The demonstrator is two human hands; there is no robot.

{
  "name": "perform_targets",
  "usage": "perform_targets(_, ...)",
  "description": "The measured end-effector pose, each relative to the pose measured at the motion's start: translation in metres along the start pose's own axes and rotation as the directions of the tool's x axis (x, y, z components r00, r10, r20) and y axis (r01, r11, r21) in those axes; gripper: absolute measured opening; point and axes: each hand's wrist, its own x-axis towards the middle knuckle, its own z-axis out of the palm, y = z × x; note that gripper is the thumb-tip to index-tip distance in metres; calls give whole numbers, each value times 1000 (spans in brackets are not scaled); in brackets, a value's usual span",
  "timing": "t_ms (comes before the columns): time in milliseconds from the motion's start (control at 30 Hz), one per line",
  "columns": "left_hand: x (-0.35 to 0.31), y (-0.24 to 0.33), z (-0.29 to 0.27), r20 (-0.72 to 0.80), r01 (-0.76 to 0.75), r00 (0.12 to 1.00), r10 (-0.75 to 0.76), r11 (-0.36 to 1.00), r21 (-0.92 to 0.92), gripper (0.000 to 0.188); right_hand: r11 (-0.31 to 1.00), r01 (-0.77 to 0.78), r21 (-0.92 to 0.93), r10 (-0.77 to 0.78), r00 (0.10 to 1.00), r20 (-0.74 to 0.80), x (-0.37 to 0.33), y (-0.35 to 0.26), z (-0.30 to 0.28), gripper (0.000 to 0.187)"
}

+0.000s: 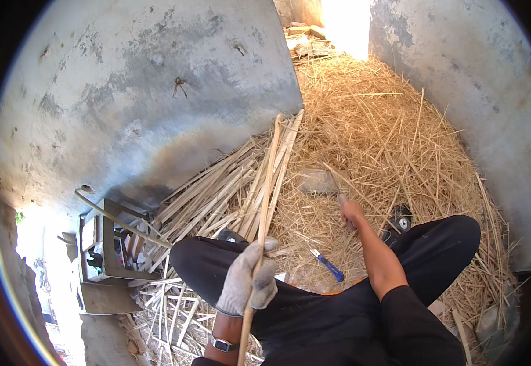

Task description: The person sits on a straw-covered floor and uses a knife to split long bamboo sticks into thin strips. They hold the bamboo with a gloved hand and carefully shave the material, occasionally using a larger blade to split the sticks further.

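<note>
My left hand (239, 282), in a pale work glove, is closed around a long bamboo strip (270, 174). The strip runs from my lap up past the wall's corner, its far end beside other strips. My bare right hand (351, 213) is closed, with a narrow, dark knife-like blade (335, 180) jutting forward from it. Its handle is hidden in my fingers. The blade lies by a flat stone block (316, 181) half sunk in shavings. Between my legs lies a blue utility knife (329, 266), touched by neither hand.
Cut strips (210, 186) are piled against the left wall (174, 79). A wooden cabinet (119, 259) with a stick leaning across it stands at left. Straw-like shavings (381, 131) cover the floor as far as the bright doorway. A dark round object (401, 218) sits by my right knee.
</note>
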Motion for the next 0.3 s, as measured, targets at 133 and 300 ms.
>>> perform_targets(133,-8,-3,-16,201,30,980,13,977,-211,28,914,365,-178,-401,881,-253,-88,-79,-12,58)
perform_targets(300,-2,-17,-14,59,38,998,-27,979,-202,37,834,549,-54,-546,836,62,-127,-150,-73,46)
